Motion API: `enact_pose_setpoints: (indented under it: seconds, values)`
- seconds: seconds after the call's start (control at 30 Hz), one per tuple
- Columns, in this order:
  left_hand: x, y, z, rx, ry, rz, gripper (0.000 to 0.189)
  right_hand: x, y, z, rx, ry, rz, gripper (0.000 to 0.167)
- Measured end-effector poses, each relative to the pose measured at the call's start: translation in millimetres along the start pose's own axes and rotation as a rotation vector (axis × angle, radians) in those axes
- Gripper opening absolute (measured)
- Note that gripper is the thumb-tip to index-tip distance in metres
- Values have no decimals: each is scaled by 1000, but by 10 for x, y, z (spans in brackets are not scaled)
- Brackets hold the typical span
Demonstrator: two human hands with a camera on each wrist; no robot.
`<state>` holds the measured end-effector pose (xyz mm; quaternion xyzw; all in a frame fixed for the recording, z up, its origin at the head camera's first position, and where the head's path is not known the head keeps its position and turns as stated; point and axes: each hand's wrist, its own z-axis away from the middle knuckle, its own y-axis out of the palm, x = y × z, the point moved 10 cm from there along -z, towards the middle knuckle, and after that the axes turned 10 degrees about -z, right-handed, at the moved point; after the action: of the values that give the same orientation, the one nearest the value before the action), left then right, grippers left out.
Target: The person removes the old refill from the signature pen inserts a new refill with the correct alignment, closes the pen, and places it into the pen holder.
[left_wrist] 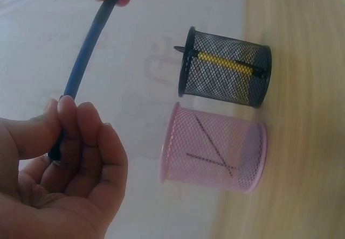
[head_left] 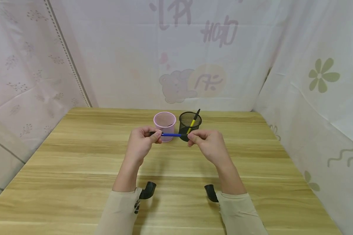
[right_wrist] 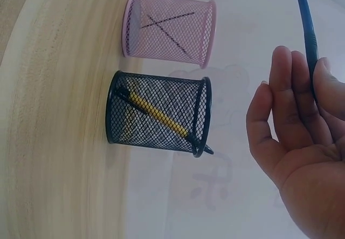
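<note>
A blue pen (head_left: 171, 134) with black ends is held level between both hands, above the table. My left hand (head_left: 142, 140) pinches its left black end between thumb and fingers. At the other black end, my right hand (head_left: 209, 143) pinches it the same way. Just behind the pen stand a pink mesh pen holder (left_wrist: 213, 153) and, to its right, a black mesh pen holder (right_wrist: 156, 136). A yellow and black pen (head_left: 192, 124) leans inside the black one, its tip above the rim. Two thin dark sticks (right_wrist: 167, 34) cross inside the pink one.
The wood-grain table (head_left: 76, 169) reaches back to a pale printed curtain (head_left: 120, 65). More curtain hangs at the left and right sides. Black curved pieces (head_left: 148, 190) stick out from the sleeve cuffs, low over the table.
</note>
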<state>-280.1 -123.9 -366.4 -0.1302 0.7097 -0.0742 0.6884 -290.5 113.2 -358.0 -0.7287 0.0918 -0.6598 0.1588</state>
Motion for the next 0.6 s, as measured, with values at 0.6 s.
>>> enact_pose_setpoints:
  seconds: [0.6]
  values:
    - [-10, 13, 13, 0, -1, 12, 16, 7, -12, 17, 6, -8, -93, 9]
